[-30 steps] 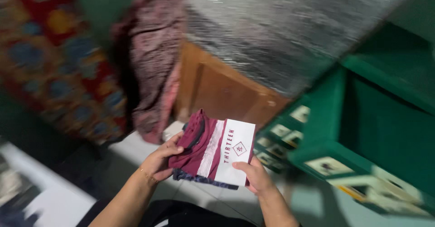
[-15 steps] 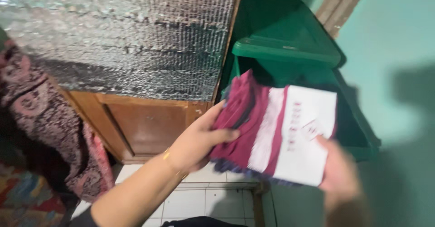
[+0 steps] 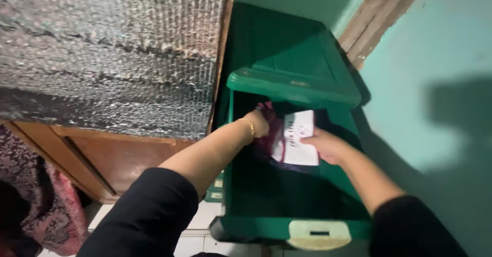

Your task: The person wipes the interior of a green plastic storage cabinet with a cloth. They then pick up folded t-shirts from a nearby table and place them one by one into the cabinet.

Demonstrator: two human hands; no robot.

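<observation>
Both hands are down inside a deep green plastic bin [image 3: 287, 206], smooth-walled and rectangular, its hinged lid [image 3: 302, 65] tipped up and back against the wall; between them they hold a folded maroon garment [image 3: 270, 136], soft and dark, wrapped with a flat white paper band [image 3: 300, 144]; the bundle sits just under the bin's back rim, in the upper part of the opening. The left hand [image 3: 258, 122], a thin gold bracelet [image 3: 249, 126] at the wrist, is curled around the cloth's left edge, fingers closed and partly hidden in the fabric; the right hand [image 3: 324, 145] grips the band's right edge, thumb lying across the white paper, the other fingers tucked out of sight beneath. Both forearms are bare below black sleeves. At the bin's near rim is a pale, rounded latch [image 3: 319, 233] with a slot in it. To the left stands a brown wooden cabinet [image 3: 110, 157], its top covered with crinkled, silvery quilted foil [image 3: 107, 52]; a patterned reddish cloth [image 3: 43, 206] hangs at the far left; the right wall is matte turquoise.
</observation>
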